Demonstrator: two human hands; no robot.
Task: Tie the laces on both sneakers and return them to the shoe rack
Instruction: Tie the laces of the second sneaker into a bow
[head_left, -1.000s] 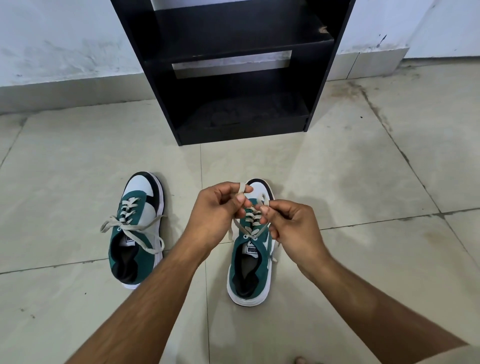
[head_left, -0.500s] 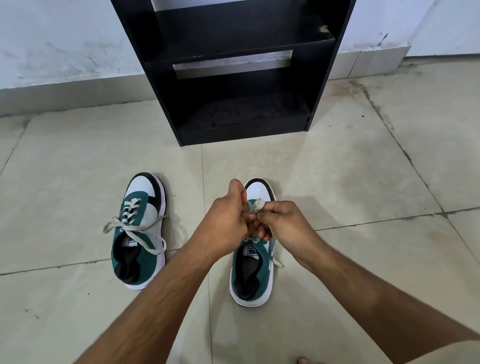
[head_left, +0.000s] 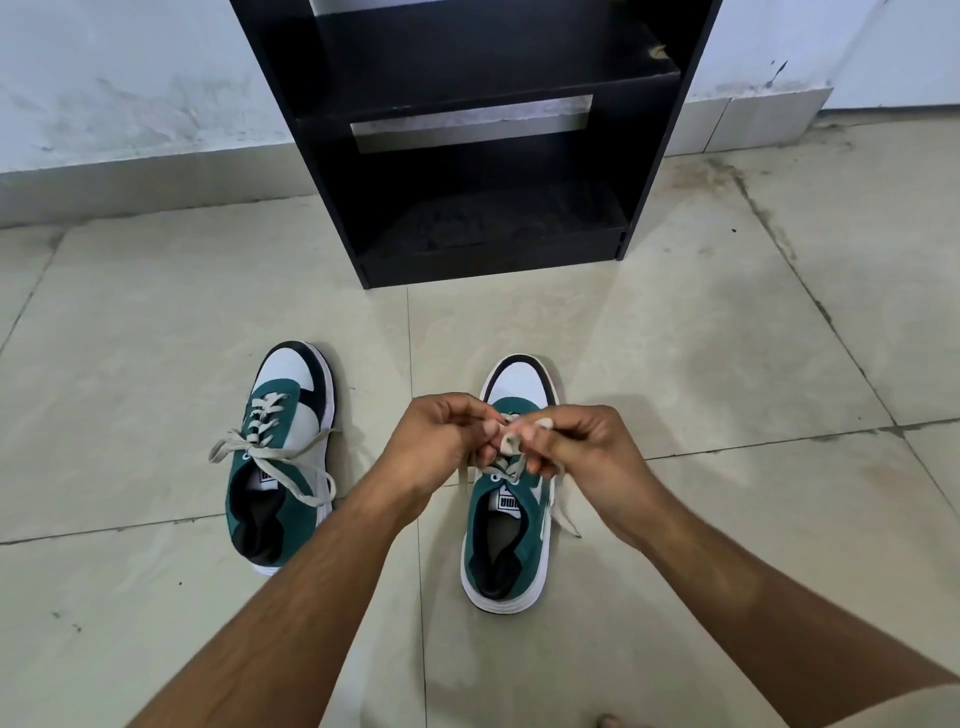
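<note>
Pinching the pale flat laces (head_left: 511, 441) of the right green-and-white sneaker (head_left: 511, 514), the left hand (head_left: 441, 441) and right hand (head_left: 582, 452) met above its tongue; the left sneaker (head_left: 283, 457) sat untied on the beige tiled floor (head_left: 675, 364) before the black wooden shoe rack (head_left: 467, 156).

Both forearms are bare from wrist to well past mid-forearm, with no watch, bracelet or ring visible on either side. The left hand (head_left: 441, 441) and the right hand (head_left: 587, 452) wear no gloves, and a short, plain, unpainted nail shows on one digit of the left hand. At the bottom right corner, the edge of a pale beige sleeve (head_left: 930, 701) covers the right upper arm. A bare toe (head_left: 610, 721) peeks in at the bottom edge.
</note>
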